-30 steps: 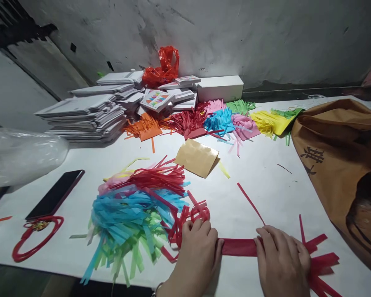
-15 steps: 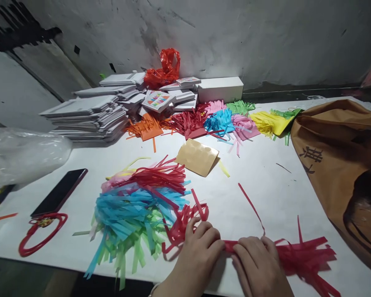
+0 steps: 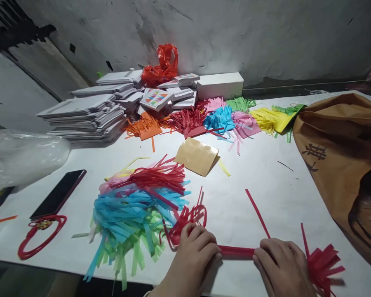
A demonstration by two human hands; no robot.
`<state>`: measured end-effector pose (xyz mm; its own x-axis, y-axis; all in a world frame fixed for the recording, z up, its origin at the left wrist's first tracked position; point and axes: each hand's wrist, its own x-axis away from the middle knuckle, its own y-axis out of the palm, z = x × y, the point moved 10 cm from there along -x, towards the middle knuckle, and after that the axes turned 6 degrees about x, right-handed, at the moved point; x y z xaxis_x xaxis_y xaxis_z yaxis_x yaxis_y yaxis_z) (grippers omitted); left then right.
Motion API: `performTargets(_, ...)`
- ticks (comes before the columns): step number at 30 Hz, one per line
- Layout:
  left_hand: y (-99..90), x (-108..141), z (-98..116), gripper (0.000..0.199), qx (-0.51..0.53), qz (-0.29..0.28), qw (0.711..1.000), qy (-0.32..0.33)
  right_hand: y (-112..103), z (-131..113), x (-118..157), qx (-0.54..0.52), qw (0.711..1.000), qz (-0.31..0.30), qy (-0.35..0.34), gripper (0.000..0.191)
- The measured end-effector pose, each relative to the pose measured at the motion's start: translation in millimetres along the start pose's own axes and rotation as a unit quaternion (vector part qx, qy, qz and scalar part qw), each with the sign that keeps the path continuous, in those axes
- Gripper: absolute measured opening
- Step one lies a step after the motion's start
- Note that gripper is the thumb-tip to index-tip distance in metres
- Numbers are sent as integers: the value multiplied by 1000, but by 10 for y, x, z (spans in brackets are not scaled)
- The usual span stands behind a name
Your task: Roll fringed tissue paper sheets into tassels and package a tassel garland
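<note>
A red tissue-paper tassel (image 3: 236,251) lies along the front of the white table, its middle rolled into a narrow band and its cut strips fanning out at both ends. My left hand (image 3: 195,258) has its fingers curled over the band's left part, beside a loose tangle of red strips. Further right, my right hand (image 3: 282,264) grips the band near the right-hand fringe. One thin strip sticks up by the right fingers. Left of my hands lies a heap of blue, green, pink and red tassels (image 3: 132,206).
Behind are a folded gold card (image 3: 197,156), several coloured fringe bundles (image 3: 220,119), stacked white boxes (image 3: 86,119) and a red plastic bag (image 3: 160,68). At left lie a phone (image 3: 58,194) and a red cord (image 3: 41,243). A brown bag (image 3: 336,136) covers the right side.
My right hand has slid right along the red tassel, away from my left hand. More of the rolled band shows between them, and less of the right fringe.
</note>
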<state>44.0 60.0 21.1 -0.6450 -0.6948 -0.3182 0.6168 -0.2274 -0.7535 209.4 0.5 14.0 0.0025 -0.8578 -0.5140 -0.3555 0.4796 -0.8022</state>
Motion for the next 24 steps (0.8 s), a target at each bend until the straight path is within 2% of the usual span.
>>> performTargets(5,100,-50,-133,15,-25,-52,991,-117,80,-4,11,80,996,-6,38,31)
performTargets(8,145,-73,-193,14,-37,-80,984,-155,113,36,20,106,993,-24,52,29)
performTargets(10,147,-76,-230,13,-26,-74,983,-166,103,54,27,110,992,-23,52,27)
performTargets(13,115,-83,-218,18,18,-33,990,-135,45,-27,27,95,995,18,24,18)
performTargets(15,109,-86,-156,22,35,-21,995,-89,56,-174,19,51,998,35,-21,21)
performTargets(18,114,-80,-62,21,27,-31,999,-34,138,-387,-4,-12,997,31,-75,29)
performTargets(21,96,-74,-5,17,12,-32,999,-4,192,-446,-45,-26,997,28,-69,29)
performTargets(24,85,-65,17,17,-3,-10,1000,18,228,-460,-89,-31,998,17,-56,25)
